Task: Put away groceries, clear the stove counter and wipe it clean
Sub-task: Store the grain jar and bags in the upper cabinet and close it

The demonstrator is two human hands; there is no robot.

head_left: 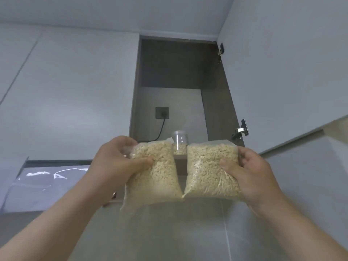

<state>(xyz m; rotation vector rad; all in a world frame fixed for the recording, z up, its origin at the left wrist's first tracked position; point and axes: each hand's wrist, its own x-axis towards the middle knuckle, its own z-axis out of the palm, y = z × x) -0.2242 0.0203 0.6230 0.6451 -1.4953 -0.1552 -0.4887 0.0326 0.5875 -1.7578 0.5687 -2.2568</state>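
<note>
I look up at an open wall cabinet [169, 76] with a dark grey inside. My left hand [116, 161] grips a clear bag of pale oat flakes [158, 178] by its left edge, thumb across the front. My right hand [250, 170] grips a second clear bag of oat flakes [209, 170] by its right edge. Both bags are held side by side just below the cabinet's bottom shelf edge [180, 157]. A clear plastic jar [179, 143] partly filled with the same flakes stands on that shelf, behind the gap between the bags.
The cabinet door [282, 72] stands open to the right, with hinges [242, 129] on its edge. A socket with a black cable [162, 117] sits on the cabinet's back wall. Closed pale cabinet fronts [66, 91] fill the left; a range hood [43, 178] lies below left.
</note>
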